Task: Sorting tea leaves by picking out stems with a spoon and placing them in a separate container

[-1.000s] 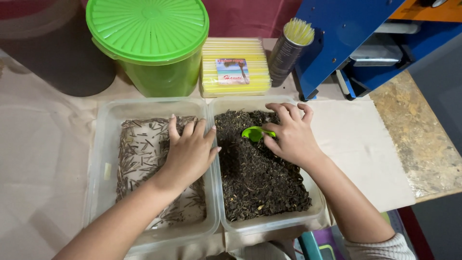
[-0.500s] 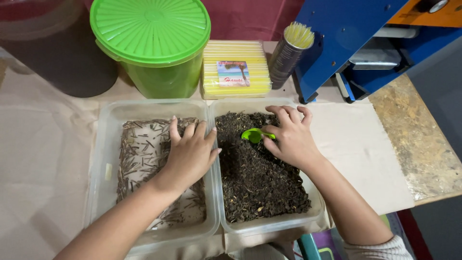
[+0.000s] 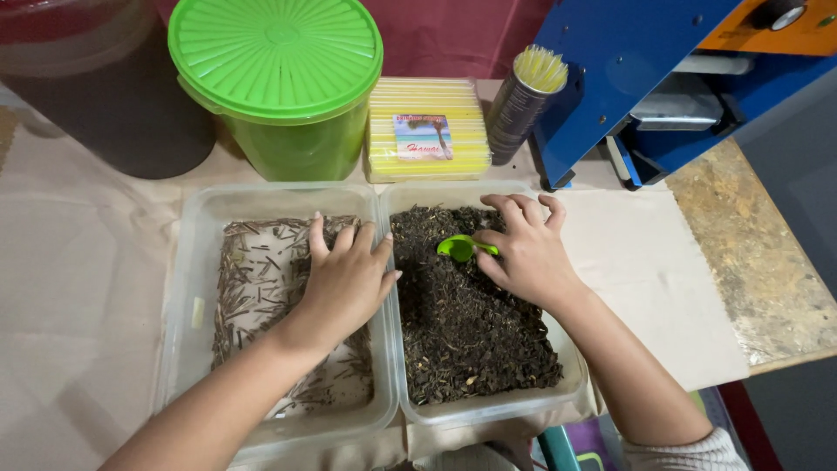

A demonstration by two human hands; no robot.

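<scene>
Two clear plastic tubs sit side by side. The left tub [image 3: 196, 262] holds thin brown sticks; the right tub [image 3: 488, 410] holds dark crumbly material [image 3: 462, 340]. My left hand [image 3: 344, 275] lies palm down in the left tub on the sticks, fingers spread, against the wall between the tubs. My right hand [image 3: 523, 253] rests in the right tub and grips a small green scoop [image 3: 458, 249], its bowl touching the dark material.
Behind the tubs stand a green lidded bucket [image 3: 279, 78], a flat pack of yellow straws [image 3: 427, 131] and a dark cup of yellow straws [image 3: 523, 100]. A blue machine [image 3: 645, 78] is at the back right, a dark container [image 3: 96, 96] at the back left.
Both hands stay almost in place; the green scoop has shifted only slightly in the dark material.
</scene>
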